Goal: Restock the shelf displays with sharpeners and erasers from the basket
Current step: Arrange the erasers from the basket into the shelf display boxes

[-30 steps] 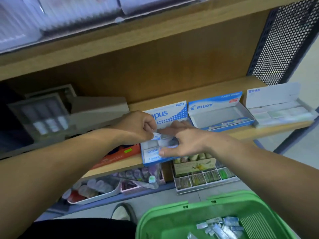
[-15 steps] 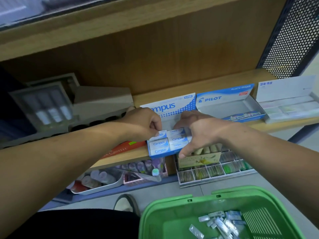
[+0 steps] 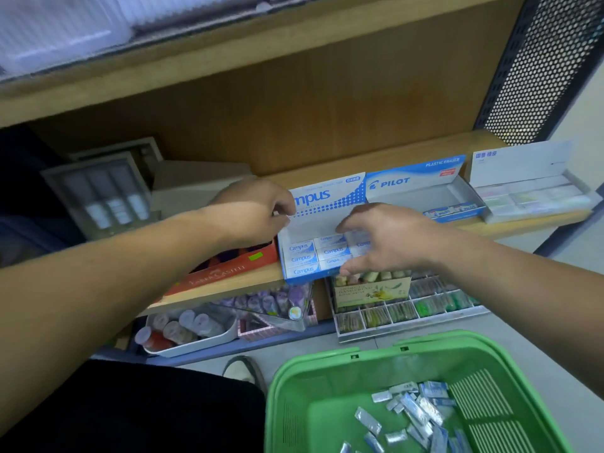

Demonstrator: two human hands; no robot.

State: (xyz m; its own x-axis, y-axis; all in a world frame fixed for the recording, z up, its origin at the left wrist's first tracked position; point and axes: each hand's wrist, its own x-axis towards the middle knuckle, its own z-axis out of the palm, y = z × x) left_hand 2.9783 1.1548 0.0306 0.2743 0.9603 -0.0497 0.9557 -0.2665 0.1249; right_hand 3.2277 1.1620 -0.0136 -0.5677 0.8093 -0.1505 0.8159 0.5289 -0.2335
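Your right hand [image 3: 385,243] no longer presses down as it did half a second ago: it is raised over the right side of the Campus box [image 3: 313,228], fingers spread and loosely arched, gripping nothing that shows. The thumb is near the box's front edge and the forefinger reaches toward its bare back half. Your left hand [image 3: 258,210] has come away from the erasers and now sits at the box's back left corner, against the raised lid. Its fingers are curled tight, but you cannot tell from here whether they pinch anything. With both hands drawn apart, the Campus erasers [image 3: 302,253] show more fully than before, packed in neat rows across the front half of the box, which stands on the wooden shelf [image 3: 228,286] between the red Faber-Castell box [image 3: 228,269] and the open Pilot box [image 3: 421,191]. The green basket [image 3: 327,358] sits below you on the floor, with the loose wrapped erasers [image 3: 415,410] scattered in its bottom, much as they lay earlier.
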